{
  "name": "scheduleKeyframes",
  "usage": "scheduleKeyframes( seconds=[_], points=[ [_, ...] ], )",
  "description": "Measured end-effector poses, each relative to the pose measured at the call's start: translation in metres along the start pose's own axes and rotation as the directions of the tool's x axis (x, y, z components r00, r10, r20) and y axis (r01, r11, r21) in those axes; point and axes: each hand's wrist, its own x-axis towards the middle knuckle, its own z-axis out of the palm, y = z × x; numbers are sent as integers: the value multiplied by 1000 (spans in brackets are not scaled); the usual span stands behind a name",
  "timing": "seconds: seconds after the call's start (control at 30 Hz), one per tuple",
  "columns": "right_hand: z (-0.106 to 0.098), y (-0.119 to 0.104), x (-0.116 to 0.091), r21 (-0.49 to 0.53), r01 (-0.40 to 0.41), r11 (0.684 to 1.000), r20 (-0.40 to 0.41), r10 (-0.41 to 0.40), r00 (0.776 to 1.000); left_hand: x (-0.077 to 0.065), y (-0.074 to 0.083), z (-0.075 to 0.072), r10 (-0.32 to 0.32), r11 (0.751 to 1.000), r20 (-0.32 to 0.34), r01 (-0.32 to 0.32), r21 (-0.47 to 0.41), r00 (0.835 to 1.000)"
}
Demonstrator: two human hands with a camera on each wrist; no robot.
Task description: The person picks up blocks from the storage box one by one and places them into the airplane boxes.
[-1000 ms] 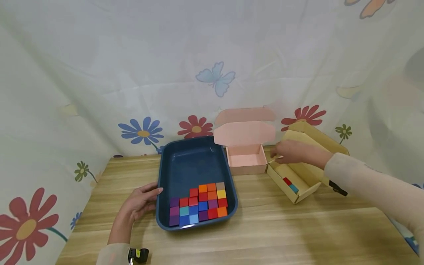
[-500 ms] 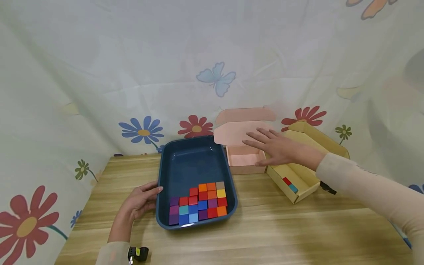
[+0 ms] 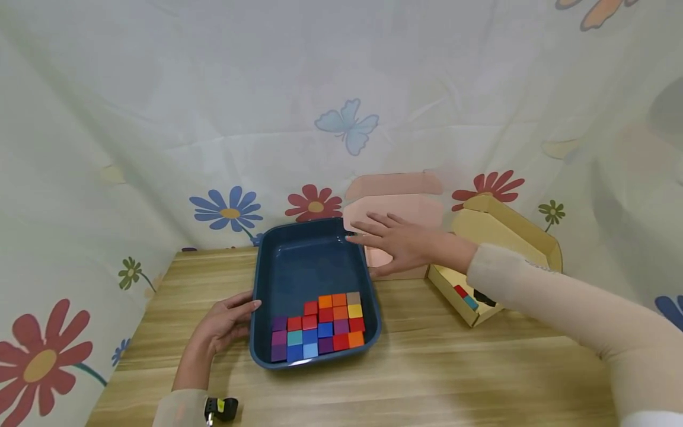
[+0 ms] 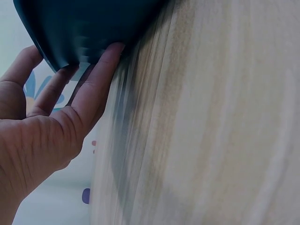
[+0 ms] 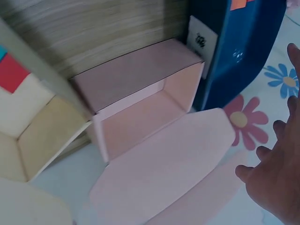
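My left hand (image 3: 228, 323) grips the side of a dark blue tray (image 3: 304, 261), with the thumb at its rim and the fingers against its outer wall. Rows of coloured cubes (image 3: 325, 330) fill the near part of the tray. My right hand (image 3: 402, 243), fingers spread and holding nothing, reaches over a pink box (image 3: 395, 204) whose lid stands up. In the right wrist view the inside of the pink box (image 5: 140, 117) shows bare. Right of it a tan cardboard box (image 3: 520, 231) stands open, with a red cube (image 3: 460, 291) and a teal cube (image 3: 470, 302) inside.
The wooden table (image 3: 427, 367) bears the tray and both boxes. A white cloth (image 3: 240, 107) printed with flowers and butterflies hangs behind. The pink box sits between the tray and the tan box. My right forearm crosses above the tan box.
My right hand has left the far corner of the tan box, spread its fingers and moved left across the pink box toward the tray. The left hand stays at the tray's side.
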Motion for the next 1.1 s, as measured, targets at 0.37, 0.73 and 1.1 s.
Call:
scheduleKeyframes(
  seconds=[0.37, 0.73, 1.1],
  points=[
    [4, -41, 64, 20, 102, 995, 116, -103, 988, 0, 2, 0, 2, 1000, 4, -2, 9, 1000],
    [35, -89, 118, 47, 182, 982, 321, -187, 928, 1, 0, 1, 1, 1000, 14, -1, 24, 1000],
    [48, -106, 138, 159, 140, 977, 433, -196, 880, 1, -3, -2, 3, 1000, 22, -3, 6, 1000]
  ],
)
